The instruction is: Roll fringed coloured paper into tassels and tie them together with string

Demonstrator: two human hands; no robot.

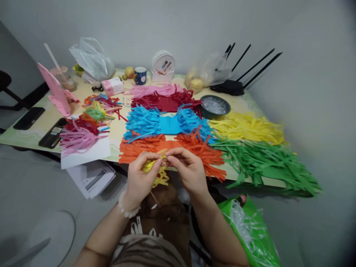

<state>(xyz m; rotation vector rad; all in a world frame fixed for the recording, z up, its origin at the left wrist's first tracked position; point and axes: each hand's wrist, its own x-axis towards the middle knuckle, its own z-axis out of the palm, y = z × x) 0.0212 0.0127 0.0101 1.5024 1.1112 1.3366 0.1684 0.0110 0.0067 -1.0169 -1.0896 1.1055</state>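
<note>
My left hand (141, 176) is closed around a bunch of yellow fringed paper (160, 179), whose strips hang below the fingers over my lap. My right hand (189, 168) meets it, thumb and fingertips pinched at the top of the bunch; what is between them is too small to make out. Both hands are just in front of the orange fringed paper (139, 148) at the table edge. Behind it lie blue (170, 125), dark red (167, 104) and pink (155, 90) fringed papers.
Green (275, 165) and yellow (247, 128) fringed stacks lie right, beside a dark bowl (215, 106). Finished-looking coloured tassels (80, 139) lie left, near two phones (29, 118) and a pink stand (57, 91). Behind are a mug (140, 75) and a black router (228, 87).
</note>
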